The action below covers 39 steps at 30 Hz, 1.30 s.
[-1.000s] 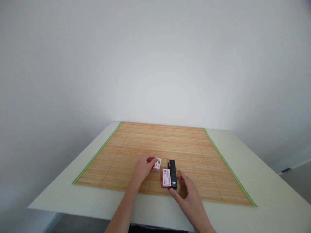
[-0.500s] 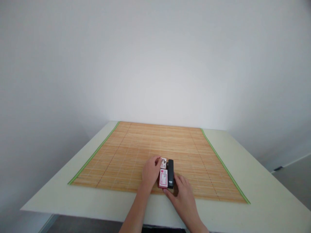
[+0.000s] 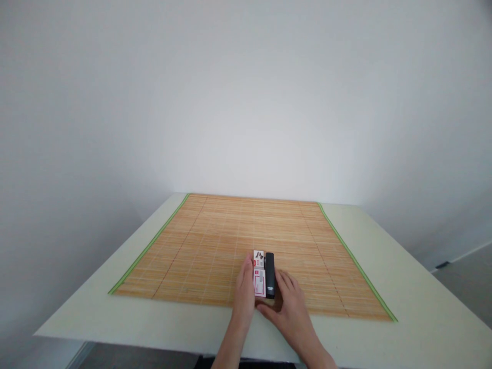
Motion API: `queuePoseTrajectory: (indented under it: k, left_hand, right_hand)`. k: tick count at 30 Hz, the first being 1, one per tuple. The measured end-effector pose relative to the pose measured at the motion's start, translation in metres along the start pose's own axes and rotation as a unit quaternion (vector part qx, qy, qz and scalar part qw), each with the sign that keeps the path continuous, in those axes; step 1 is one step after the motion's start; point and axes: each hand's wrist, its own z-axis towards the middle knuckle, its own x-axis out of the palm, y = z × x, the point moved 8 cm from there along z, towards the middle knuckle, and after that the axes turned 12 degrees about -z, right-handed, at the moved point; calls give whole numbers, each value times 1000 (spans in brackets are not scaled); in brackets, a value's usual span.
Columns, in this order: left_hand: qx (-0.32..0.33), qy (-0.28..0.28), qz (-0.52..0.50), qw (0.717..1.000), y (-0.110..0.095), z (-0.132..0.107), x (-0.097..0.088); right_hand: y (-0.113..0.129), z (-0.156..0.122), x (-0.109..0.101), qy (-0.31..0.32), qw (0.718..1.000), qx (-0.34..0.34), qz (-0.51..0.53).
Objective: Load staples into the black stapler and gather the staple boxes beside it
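Note:
A black stapler [image 3: 270,275] lies lengthwise on the bamboo mat, close to its near edge. Against its left side are two small boxes in a line: a white one with a dark picture [image 3: 259,259] farther off, and a white-and-red one [image 3: 259,283] nearer. My left hand [image 3: 243,294] is held on edge along the left side of both boxes, fingers stretched out and touching them. To the right, the fingers of my right hand [image 3: 291,307] rest by the stapler's near right side. Its thumb is spread apart, just in front of the nearer box.
The bamboo mat [image 3: 215,230] with green side borders covers the middle of a white table [image 3: 154,318]. A plain wall [image 3: 246,102] rises behind the table's far edge. Grey floor shows at the lower left and far right.
My left hand has shifted from gripping near the far box to lying flat along both boxes, moving right and nearer. The right hand stays almost in place, its thumb slightly lower.

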Motion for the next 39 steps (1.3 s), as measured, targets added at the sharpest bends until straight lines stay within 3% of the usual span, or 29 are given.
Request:
queuePoseTrajectory:
  k: [7,20,27,39]
  left_hand:
    - [-17,27,-23,999,6,-10,11]
    - [5,25,-31,999,19,-24,16]
    - [-9,33,-40,999,21,-20,18]
    - [-20,23,-64,997,21,-18,16]
  right_hand:
    - [1,5,13,38,998,-24,33]
    - [7,-3,12,21,999,-31,38]
    - [5,-4,11,23,999,-36,24]
    - [-1,-7,20,32,999,12,25]
